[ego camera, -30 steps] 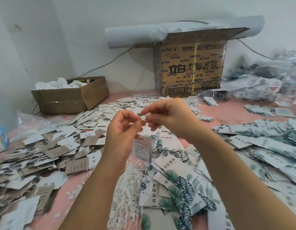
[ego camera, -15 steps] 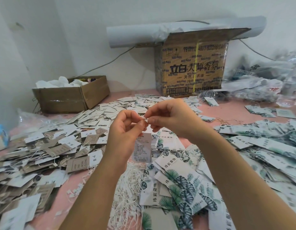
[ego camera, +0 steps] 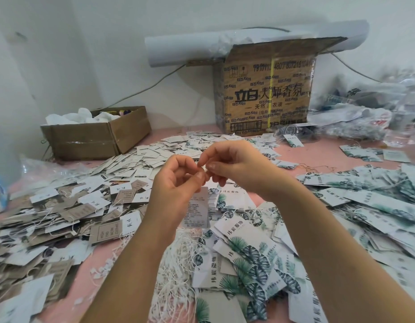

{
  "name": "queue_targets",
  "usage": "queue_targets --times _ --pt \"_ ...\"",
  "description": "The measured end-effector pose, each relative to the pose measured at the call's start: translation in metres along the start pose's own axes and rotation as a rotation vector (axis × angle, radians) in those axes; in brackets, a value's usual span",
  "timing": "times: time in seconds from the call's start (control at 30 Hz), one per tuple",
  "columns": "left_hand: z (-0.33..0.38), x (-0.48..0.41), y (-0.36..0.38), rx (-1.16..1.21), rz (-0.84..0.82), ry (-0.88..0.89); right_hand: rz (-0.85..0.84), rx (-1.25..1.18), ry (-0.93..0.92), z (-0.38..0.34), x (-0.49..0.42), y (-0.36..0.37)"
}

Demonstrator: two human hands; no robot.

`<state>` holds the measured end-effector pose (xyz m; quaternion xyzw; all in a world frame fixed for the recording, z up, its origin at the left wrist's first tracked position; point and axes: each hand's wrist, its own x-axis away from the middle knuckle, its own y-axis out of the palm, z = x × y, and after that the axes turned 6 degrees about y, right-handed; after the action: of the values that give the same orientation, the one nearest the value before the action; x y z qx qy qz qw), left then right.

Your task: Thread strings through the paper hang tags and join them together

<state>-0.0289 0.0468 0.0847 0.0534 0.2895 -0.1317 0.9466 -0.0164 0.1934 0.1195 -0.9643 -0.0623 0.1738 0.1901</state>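
My left hand [ego camera: 176,185] pinches the top of a small stack of paper hang tags [ego camera: 197,209], which hangs down from its fingers with printed text facing me. My right hand [ego camera: 234,166] meets it fingertip to fingertip and pinches a thin white string end at the tags' top; the string itself is barely visible. Below my wrists lies a bundle of white strings [ego camera: 178,264]. Leaf-printed tags [ego camera: 248,252] lie piled at the lower middle.
Brown and white tags [ego camera: 73,206] cover the pink table's left side, and leaf tags [ego camera: 376,201] cover its right. A low cardboard box [ego camera: 97,136] stands back left, a tall printed carton [ego camera: 267,94] at the back, and plastic bags [ego camera: 364,117] at the back right.
The hands stay together at the tags' top. The tag stack hangs straighter than a second ago, and the right fingertips have shifted slightly against the left thumb.
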Motion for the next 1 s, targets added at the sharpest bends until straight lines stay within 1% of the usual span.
queue_targets --times 0.17,0.27,0.43,0.57,0.73,0.83,1.0 --pt "-0.0006 -0.0003 -0.0019 0.013 0.012 -0.014 -0.049 -0.125 0.02 0.0039 0.0004 -0.0055" --pt "-0.0008 -0.0001 -0.0011 0.013 -0.005 -0.012 -0.033 -0.141 0.028 0.0051 -0.0003 -0.0055" --pt "-0.0007 0.0009 -0.0001 0.002 -0.016 -0.007 0.005 -0.029 -0.021 0.0008 0.0 -0.0031" --pt "0.0004 0.0022 0.002 -0.04 0.012 0.004 0.014 0.053 -0.051 -0.0041 0.0024 -0.0043" --pt "0.0019 0.0032 0.0035 -0.152 0.085 0.102 0.002 0.12 -0.015 -0.0038 0.0005 -0.0037" --pt "0.0009 0.0041 0.0032 -0.213 0.108 0.138 0.019 0.108 -0.007 -0.0022 -0.0004 -0.0025" --pt "-0.0012 0.0032 0.0014 -0.214 0.173 0.161 0.084 0.041 0.001 0.0003 -0.0023 0.0001"
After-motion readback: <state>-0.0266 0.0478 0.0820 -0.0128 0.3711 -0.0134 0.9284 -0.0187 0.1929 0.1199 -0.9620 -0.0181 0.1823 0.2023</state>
